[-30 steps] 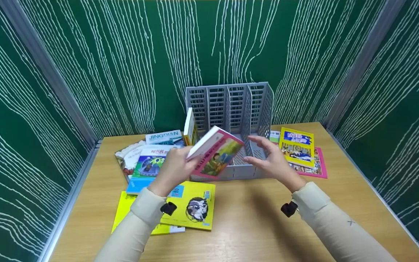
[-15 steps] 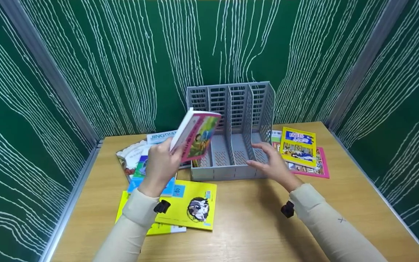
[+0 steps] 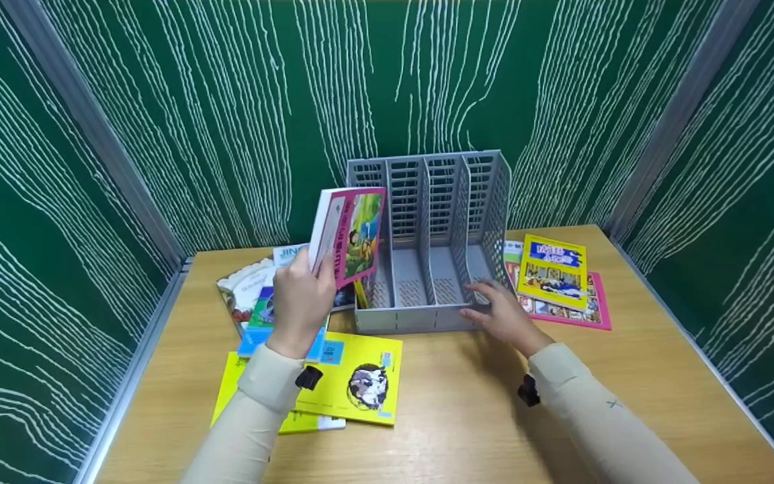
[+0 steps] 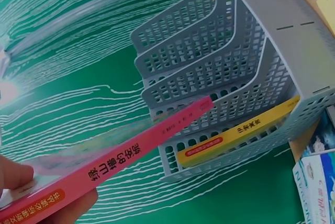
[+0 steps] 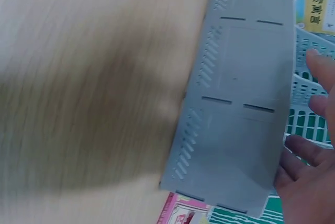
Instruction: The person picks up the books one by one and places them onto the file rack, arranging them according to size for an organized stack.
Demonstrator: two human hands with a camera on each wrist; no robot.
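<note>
My left hand (image 3: 302,296) grips a pink-spined book (image 3: 358,235) by its lower part and holds it up at the left end of the grey file rack (image 3: 414,319). In the left wrist view the pink spine (image 4: 118,156) is tilted, above a yellow book (image 4: 238,132) standing in the end compartment. My right hand (image 3: 504,319) is at the rack's front right corner, fingers spread and bent a little over the front lip. The right wrist view has this hand (image 5: 309,171) beside the rack's front wall (image 5: 235,103); whether it touches there, I cannot tell.
Several books, including a blue one (image 3: 252,341) and a yellow one with a cow picture (image 3: 350,396), overlap left of and before the rack. Right of it a yellow book (image 3: 553,269) overlaps a pink-edged one (image 3: 598,302). Green panels (image 3: 226,134) enclose the table (image 3: 454,430).
The pink book has moved left and turned more upright in my left hand, toward the rack's left compartment. My right hand has lowered slightly to the rack's front lip.
</note>
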